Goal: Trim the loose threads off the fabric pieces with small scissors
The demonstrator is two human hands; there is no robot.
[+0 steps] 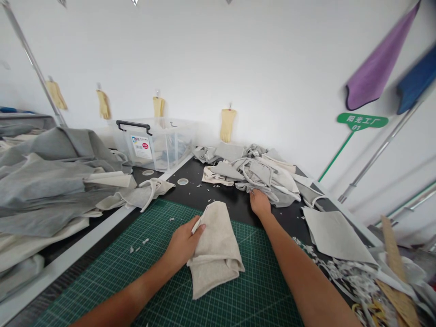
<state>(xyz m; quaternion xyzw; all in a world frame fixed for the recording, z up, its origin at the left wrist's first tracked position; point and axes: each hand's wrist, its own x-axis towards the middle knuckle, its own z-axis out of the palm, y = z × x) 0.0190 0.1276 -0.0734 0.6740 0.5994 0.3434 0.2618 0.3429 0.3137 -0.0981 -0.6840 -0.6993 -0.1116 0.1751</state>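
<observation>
My left hand (185, 240) grips the left edge of a folded beige cloth piece (216, 236), thumb on top and fingers curled underneath. The cloth stands partly off the green cutting mat (163, 254), with a fold across its lower part. My right hand (260, 203) reaches to the front edge of a heap of grey and beige cloth scraps (262, 175). Its fingers look curled on a piece of grey cloth (247, 187) there, though the fingertips are partly hidden.
On the left lies a big pile of grey cloth (57, 172). Behind it stands a clear plastic box (160, 145) with a black handle. To the right are a flat grey sheet (337, 234), shredded trimmings (357, 281) and wooden rulers (395, 254). Yellow gloves (227, 125) hang on the wall.
</observation>
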